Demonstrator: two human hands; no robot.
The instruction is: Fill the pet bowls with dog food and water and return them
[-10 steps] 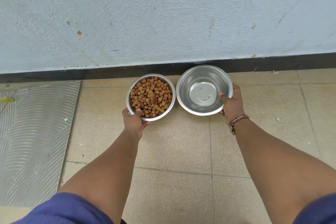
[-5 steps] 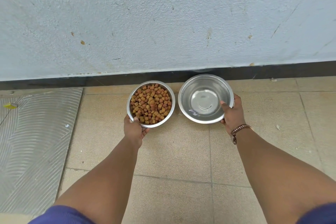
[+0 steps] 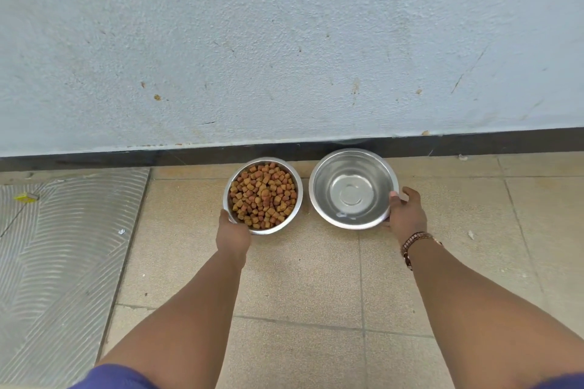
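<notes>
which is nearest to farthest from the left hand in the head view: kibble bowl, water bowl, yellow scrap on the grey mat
1. Kibble bowl: the left hand grips its near rim.
2. Water bowl: just right of the kibble bowl, with the right hand on its rim.
3. Yellow scrap: far left, on the ridged grey mat.

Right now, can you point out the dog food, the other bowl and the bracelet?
Dog food [image 3: 264,196], head view: middle of the kibble pile.
Other bowl [image 3: 350,194], head view: its shiny inner bottom.
Bracelet [image 3: 412,241], head view: the band on the wrist.
</notes>
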